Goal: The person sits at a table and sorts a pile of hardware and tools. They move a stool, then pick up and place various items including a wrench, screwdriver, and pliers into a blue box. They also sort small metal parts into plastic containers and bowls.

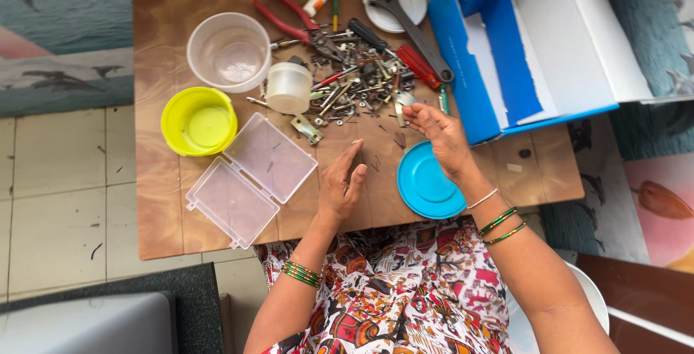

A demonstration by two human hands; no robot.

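Right hand (441,133): raised just above the board, fingertips pinched together at the near edge of the hardware heap; whether a small part sits between them cannot be told.
Left hand (343,184): flat and released, fingers extended toward the heap, resting on the brown board (166,209) and grasping nothing.
Hardware heap (358,79): screws, bolts and small metal parts, lying just beyond both hands, up the board from the person; the right fingertips are nearer to it than the left.
Blue lid (426,184): round, directly below the right hand, on the board's near edge.
Clear hinged case (249,177): open, two shallow trays, just to the left of the left hand; its long axis runs diagonally.
Yellow bowl (197,120): beside the case, farther left.
Adjustable wrench (408,25): long axis slanting from top centre down toward the blue box (470,72).
Red pliers (293,18): behind the heap, well apart from both hands.
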